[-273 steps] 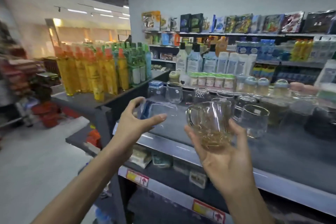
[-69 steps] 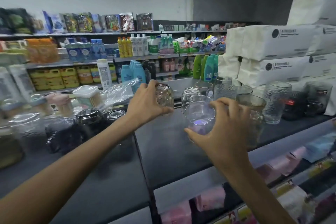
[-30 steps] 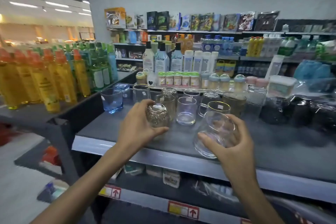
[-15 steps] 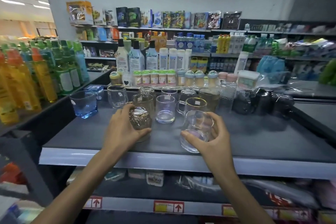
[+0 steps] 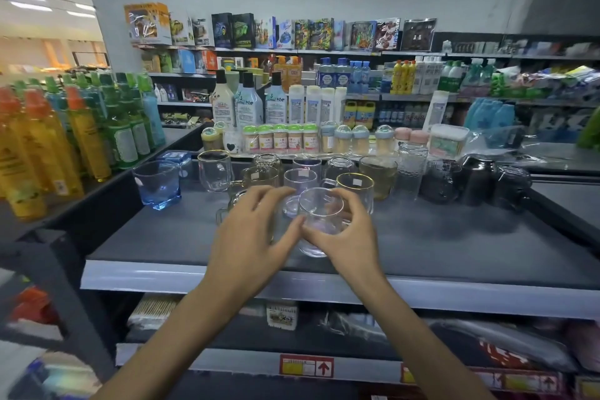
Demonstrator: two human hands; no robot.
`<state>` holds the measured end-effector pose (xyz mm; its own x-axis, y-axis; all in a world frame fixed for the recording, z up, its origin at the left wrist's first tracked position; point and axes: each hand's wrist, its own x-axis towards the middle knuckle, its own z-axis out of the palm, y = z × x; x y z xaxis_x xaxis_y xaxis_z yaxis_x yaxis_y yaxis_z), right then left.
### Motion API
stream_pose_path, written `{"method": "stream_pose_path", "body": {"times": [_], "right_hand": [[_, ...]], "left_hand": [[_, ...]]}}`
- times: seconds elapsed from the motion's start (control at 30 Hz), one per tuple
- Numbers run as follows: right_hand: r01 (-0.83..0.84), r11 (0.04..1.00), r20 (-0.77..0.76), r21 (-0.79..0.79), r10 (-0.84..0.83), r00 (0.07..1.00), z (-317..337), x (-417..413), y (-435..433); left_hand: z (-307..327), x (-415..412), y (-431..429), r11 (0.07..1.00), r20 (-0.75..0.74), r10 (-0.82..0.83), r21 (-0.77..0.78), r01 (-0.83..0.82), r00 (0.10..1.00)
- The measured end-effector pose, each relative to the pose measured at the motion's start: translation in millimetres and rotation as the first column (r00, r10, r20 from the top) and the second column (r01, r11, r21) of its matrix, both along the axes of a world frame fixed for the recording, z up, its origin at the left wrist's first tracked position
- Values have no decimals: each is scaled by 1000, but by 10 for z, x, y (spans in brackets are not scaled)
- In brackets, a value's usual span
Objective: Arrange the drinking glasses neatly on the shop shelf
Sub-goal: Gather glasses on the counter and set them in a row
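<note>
Drinking glasses (image 5: 302, 172) stand bunched toward the back middle of the grey shelf (image 5: 454, 247), with a blue glass (image 5: 157, 183) off to the left of them and dark mugs (image 5: 477, 178) to the right. One clear glass (image 5: 319, 221) is out in front of the bunch, near the shelf's front edge. The right hand (image 5: 349, 237) holds it, its grip wrapped round the glass wall with the thumb on the near side and the fingers behind. The base is low at the shelf surface, but I cannot tell whether it touches. The left hand (image 5: 250, 237) lies just beside it over a handled glass (image 5: 224, 211), its grip loose and spread, fingers stretched forward rather than curled, the thumb meeting the clear glass close to the right thumb. The step in hand looks like placing: the clear glass is being set into the front of the group, just before a gold-rimmed mug (image 5: 355, 188). The next move probably calls for lowering it upright and flat, in line with its neighbours, without knocking the mug behind. The grip should let go only once the base sits firm, since thin glass so close to the edge could tip or chip.
</note>
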<state>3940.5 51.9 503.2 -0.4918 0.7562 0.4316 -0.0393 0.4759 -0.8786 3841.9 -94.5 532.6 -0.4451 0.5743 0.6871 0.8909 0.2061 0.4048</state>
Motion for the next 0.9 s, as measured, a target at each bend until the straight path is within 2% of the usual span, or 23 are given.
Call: {"method": "stream_pose_path", "body": {"times": [0.13, 0.23, 0.43, 0.67, 0.83, 0.9], "right_hand": [[13, 1000, 50, -18, -12, 999, -12, -268, 83], [36, 999, 64, -19, -34, 997, -26, -421, 130], [63, 997, 142, 35, -67, 988, -62, -522, 138], [33, 999, 229, 24, -37, 973, -103, -512, 120], [5, 997, 299, 79, -28, 954, -25, -392, 84], [-3, 992, 316, 123, -36, 948, 26, -242, 62]], "left_hand": [[-20, -45, 172, 983, -96, 12, -180, -29, 995], [-63, -144, 242, 975, -143, 46, -207, -75, 989], [-101, -241, 295, 949, -344, 129, -229, -216, 930], [-179, -263, 292, 934, -376, 138, -260, -247, 916], [-158, -233, 265, 933, -364, 130, -270, -238, 922], [-135, -154, 212, 953, -374, 119, -218, -212, 920]]}}
